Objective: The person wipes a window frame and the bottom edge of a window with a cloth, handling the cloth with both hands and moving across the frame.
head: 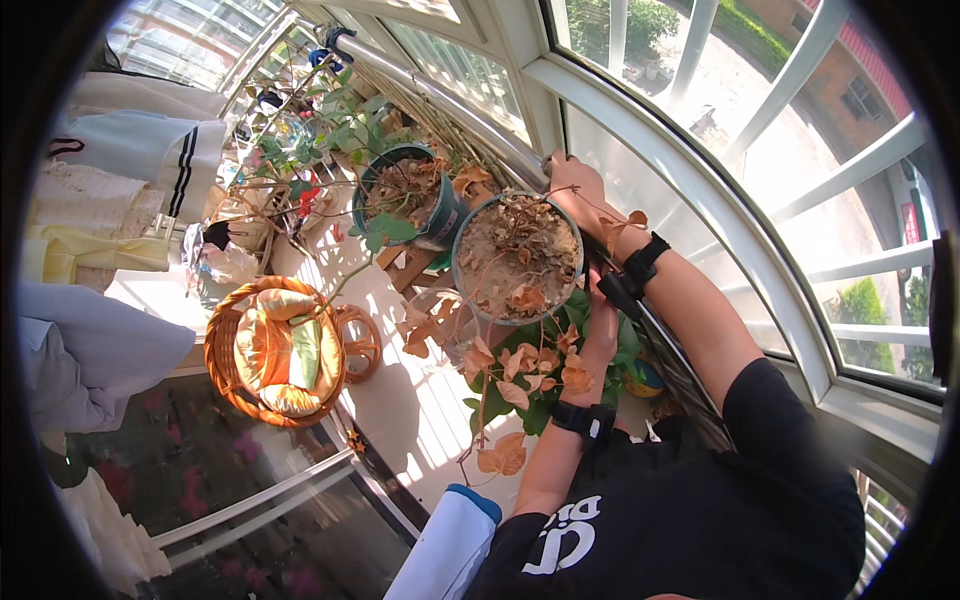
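A round plant pot filled with dry soil and withered leaves stands at the centre, brown-leaved stems trailing over its rim. My right hand is at the pot's upper right, beside the metal rail; its fingertips are partly hidden. Lower down, my left hand reaches up between the pot's right side and the rail, its fingers mostly out of sight. Whether either hand grips anything cannot be told. Both wrists wear black straps. A second, teal pot with a green-leaved plant stands just to the upper left.
Window frames and white bars curve along the right. A wicker basket chair with orange cushions stands left of the pots. Clothes hang at the far left, above a dark glass panel. Green foliage lies below the central pot.
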`<state>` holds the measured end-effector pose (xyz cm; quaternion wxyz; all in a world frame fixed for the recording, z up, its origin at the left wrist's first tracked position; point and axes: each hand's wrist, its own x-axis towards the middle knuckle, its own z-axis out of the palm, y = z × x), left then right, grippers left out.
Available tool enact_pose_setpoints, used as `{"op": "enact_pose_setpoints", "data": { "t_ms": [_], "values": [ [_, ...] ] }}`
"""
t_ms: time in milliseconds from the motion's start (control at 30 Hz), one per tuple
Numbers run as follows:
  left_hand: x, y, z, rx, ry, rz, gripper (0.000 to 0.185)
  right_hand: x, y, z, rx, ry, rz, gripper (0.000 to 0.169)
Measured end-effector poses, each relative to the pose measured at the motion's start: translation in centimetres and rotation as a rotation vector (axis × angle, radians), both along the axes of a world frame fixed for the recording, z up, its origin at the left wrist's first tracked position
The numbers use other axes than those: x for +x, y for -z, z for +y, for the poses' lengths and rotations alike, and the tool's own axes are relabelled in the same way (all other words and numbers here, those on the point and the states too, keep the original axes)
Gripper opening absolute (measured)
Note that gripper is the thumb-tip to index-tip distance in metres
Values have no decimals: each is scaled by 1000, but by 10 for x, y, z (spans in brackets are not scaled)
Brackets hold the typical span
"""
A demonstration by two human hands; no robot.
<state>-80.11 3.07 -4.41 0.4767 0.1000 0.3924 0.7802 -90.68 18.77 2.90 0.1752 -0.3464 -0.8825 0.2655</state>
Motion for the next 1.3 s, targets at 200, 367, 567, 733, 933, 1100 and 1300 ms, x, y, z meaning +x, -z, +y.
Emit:
{"op": "enact_pose_setpoints", "data": {
  "t_ms": [200,367,567,733,933,1100,1300],
  "values": [
    [9,45,18,-208,-111,-222,46,-14,-13,18,-83,-79,-52,55],
    [-25,127,17,-368,-186,174,53,-46,-34,-4,-109,-107,-96,60],
    [-23,76,35,-478,-244,360,58,-37,-28,14,-129,-191,106,60],
    [6,67,16,-122,-193,186,61,3,12,17,-108,-75,139,72],
    [65,78,-23,-315,-11,155,65,123,5,-18,-234,-44,-111,80],
    [88,110,-67,-524,399,128,48,227,13,-62,-111,105,8,76],
    [84,83,-79,-494,937,406,20,344,7,-118,2,226,-80,76]
  ]
}}
